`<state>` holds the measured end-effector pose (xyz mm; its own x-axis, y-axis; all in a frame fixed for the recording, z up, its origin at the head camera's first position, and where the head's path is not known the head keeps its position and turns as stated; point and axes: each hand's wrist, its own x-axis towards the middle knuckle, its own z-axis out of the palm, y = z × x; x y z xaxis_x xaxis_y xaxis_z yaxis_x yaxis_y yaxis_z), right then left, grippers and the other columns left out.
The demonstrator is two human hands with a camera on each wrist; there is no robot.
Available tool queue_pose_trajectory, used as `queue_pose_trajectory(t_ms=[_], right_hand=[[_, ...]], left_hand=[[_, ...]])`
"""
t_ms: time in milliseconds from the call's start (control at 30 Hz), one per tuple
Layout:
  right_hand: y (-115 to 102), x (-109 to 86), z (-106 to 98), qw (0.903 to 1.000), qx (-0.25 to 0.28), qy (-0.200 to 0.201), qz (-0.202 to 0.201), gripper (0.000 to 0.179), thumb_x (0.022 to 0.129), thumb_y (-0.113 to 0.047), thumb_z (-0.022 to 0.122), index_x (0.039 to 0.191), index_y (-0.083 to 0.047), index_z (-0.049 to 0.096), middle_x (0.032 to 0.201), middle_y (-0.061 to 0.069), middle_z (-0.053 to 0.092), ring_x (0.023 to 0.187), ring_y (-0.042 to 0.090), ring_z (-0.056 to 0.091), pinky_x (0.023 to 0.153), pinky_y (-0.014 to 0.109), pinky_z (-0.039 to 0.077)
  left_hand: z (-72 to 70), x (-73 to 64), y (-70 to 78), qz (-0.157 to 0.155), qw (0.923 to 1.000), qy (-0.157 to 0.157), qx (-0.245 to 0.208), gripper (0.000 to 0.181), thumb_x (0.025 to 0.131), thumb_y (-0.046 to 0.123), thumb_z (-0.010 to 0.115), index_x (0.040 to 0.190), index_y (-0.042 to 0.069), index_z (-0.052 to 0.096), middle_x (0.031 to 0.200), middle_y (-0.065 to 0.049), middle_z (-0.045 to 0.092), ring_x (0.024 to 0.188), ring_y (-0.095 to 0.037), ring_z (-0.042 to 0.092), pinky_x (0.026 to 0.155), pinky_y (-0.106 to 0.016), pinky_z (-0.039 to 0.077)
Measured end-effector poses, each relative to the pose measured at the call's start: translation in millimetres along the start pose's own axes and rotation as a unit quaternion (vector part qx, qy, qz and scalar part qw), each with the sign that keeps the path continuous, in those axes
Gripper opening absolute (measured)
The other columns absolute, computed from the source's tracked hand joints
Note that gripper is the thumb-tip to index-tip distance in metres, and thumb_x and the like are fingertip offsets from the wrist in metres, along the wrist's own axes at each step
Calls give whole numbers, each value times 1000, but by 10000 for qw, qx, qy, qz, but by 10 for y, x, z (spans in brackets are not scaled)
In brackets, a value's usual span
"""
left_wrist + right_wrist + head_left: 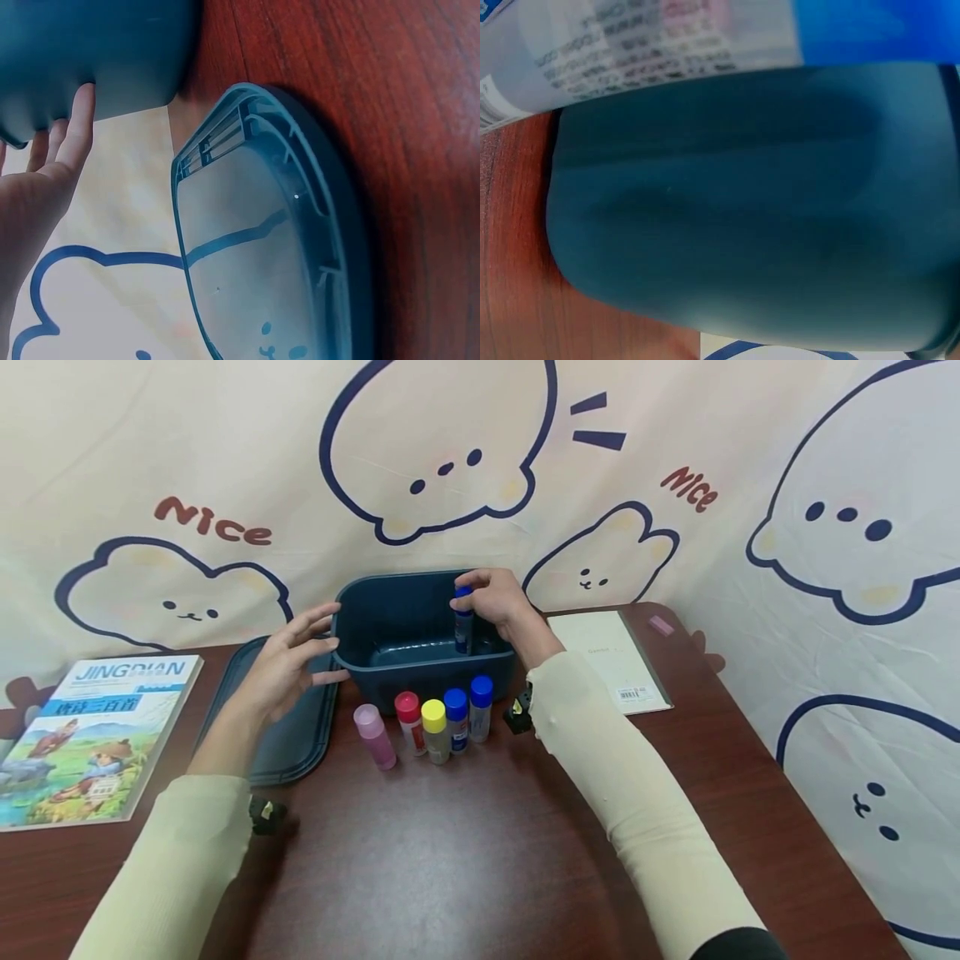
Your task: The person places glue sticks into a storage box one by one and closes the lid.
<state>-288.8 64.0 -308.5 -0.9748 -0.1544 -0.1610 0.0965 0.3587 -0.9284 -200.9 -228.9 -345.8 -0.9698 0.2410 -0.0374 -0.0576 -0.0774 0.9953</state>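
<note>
A dark teal plastic bin [423, 681] stands at the back of the table. Inside it, my right hand [491, 600] pinches a blue-capped glue stick [463, 631] near its cap and holds it upright. Against the bin's left side rest the spread, fairly straight fingers of my left hand [279, 667]; the left wrist view has its fingertips on the bin wall [127, 56]. In front stand several more sticks in a row: pink [377, 739], red-capped [409, 725], yellow-capped [436, 735] and two blue-capped ones [480, 710]. The right wrist view misses my right fingers.
The teal lid [303, 739] lies underside up left of the bin. Farther left is a picture-covered book [97, 743]. A pale notebook [607, 660] lies to the right, with a small pink block [661, 625] beyond it. A printed cloth [450, 410] hangs behind the table.
</note>
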Motion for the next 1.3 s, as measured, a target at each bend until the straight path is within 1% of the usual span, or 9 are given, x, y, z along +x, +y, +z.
queue_pose_trajectory(t_ms=[133,267,433,567,767,933,1033,1133,1300], right_hand=[[-6,1,-11,9992,330,45,-218,38,96,-10,71,133,-7,64,135,8,61,123,23,53,113,41,38],[-8,-5,-10,9974,615,153,-338,37,97,-12,71,133,-7,64,132,7,62,121,22,54,111,37,40],[-42,-16,-28,9957,693,357,-503,39,96,-16,72,133,-6,65,128,6,64,118,20,56,107,34,44],[-99,-47,-63,9949,668,398,-635,38,96,-17,72,132,-6,65,126,5,65,116,20,57,105,33,45],[-118,-124,-152,9918,720,346,-1000,38,97,-16,71,131,-4,65,124,6,65,115,19,58,103,30,47],[-79,-208,-239,9872,959,219,-1254,35,97,-13,70,130,-2,66,125,10,65,115,20,59,102,28,48],[-69,-256,-280,9845,1108,127,-1352,33,97,-12,70,128,-2,66,125,12,64,115,21,60,102,29,48],[-66,-301,-309,9828,1147,67,-1445,32,97,-11,70,128,-2,66,126,13,64,115,22,60,102,30,48],[-53,-379,-332,9819,1090,-98,-1543,34,97,-11,69,130,-2,64,129,15,62,117,23,58,103,31,47]], left_hand=[[5,10,10,11,10000,-8,11,54,107,13,51,158,17,34,166,-17,7,146,-40,15,80,-29,59],[6,5,8,-13,10000,18,37,54,106,14,51,158,17,34,166,-18,7,146,-41,14,79,-29,59],[-2,1,18,1,10000,39,31,56,106,17,54,158,17,35,166,-18,8,146,-43,14,79,-29,59],[-10,-1,29,22,10000,37,13,54,106,15,52,158,17,36,166,-18,8,145,-42,15,79,-29,59],[-8,3,8,13,10000,17,67,53,106,17,53,157,19,37,165,-17,9,145,-39,18,81,-30,59],[8,-6,-9,-46,10000,39,65,53,107,16,52,157,18,36,166,-17,9,146,-40,16,80,-30,59],[12,-11,-4,-74,9999,61,78,54,107,15,51,158,17,35,166,-17,8,147,-41,15,80,-30,59],[15,-10,2,-75,9999,73,92,55,107,16,52,158,17,34,166,-17,8,147,-41,15,81,-30,59],[22,0,-11,-62,9999,82,91,54,106,17,52,158,18,35,166,-17,9,147,-41,16,80,-30,59]])
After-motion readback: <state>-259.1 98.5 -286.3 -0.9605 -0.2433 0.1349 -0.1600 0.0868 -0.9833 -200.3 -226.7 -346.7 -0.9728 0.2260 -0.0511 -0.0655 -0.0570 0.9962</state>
